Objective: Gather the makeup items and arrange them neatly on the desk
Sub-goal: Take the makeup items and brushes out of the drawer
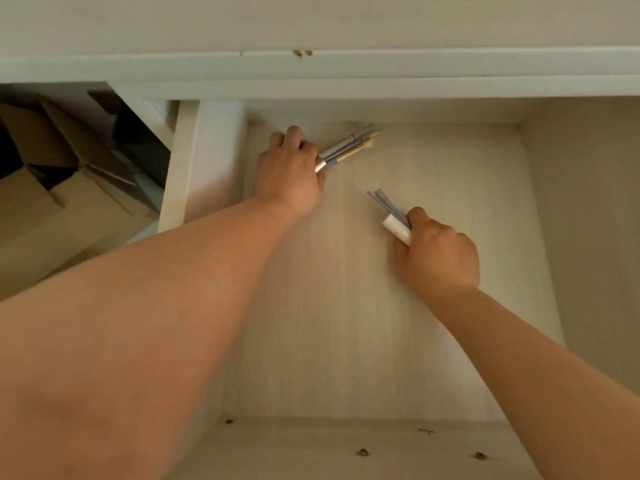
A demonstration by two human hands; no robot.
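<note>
A pale wooden drawer stands open, cardboard boxes on the floor at far left. Over its far left corner, the left hand grips a bundle of makeup brushes, long axis slanting far-right. Nearer and to the right, the right hand clenches a white tube and thin grey sticks, pointing far-left.

Left hand grips brushes; right hand grips white tube, inside drawer.
</note>
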